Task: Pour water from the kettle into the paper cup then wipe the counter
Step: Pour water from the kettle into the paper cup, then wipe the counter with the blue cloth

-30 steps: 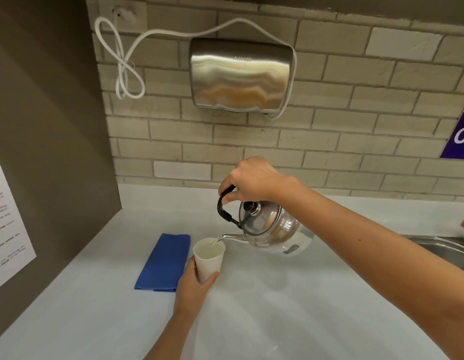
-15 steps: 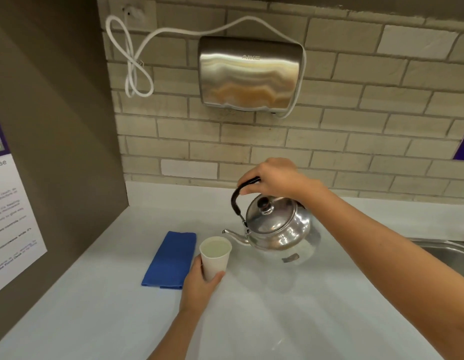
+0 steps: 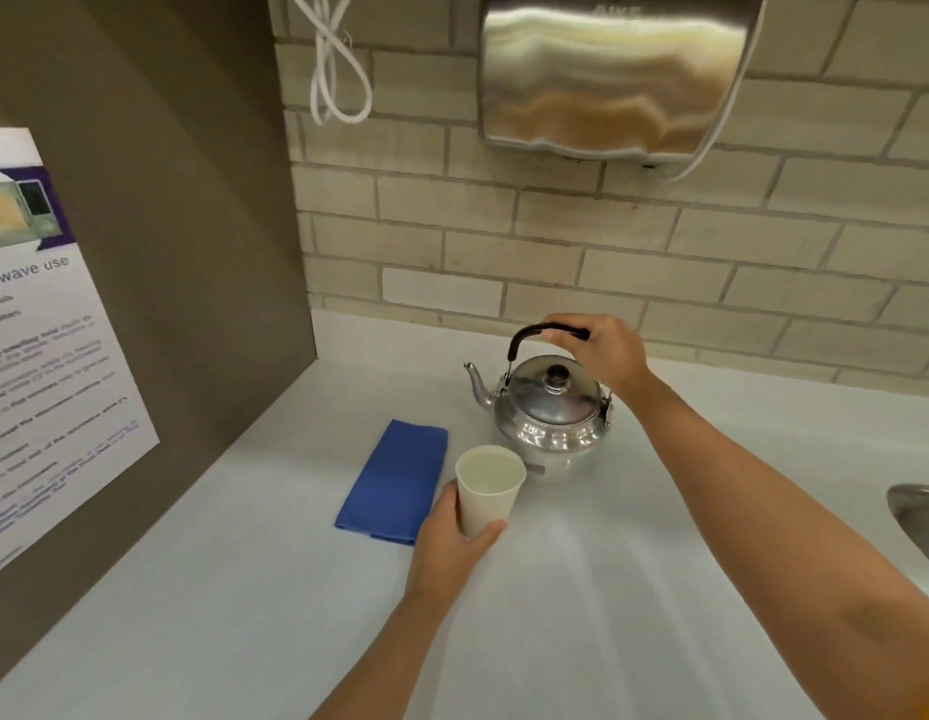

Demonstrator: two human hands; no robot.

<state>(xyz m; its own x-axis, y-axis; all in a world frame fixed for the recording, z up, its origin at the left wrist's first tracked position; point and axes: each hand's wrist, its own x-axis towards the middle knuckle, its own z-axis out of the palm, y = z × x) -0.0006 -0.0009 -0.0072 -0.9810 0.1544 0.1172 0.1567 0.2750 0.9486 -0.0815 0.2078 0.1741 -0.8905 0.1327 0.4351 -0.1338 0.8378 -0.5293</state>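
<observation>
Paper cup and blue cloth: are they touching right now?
Apart. The head view shows the left hand wrapped around the paper cup, its fingers between the cup and the blue cloth.

White counter (image 3: 581,615): blue cloth (image 3: 397,480) flat at left, cup (image 3: 488,493) just right of it, kettle (image 3: 550,413) upright behind cup.
</observation>
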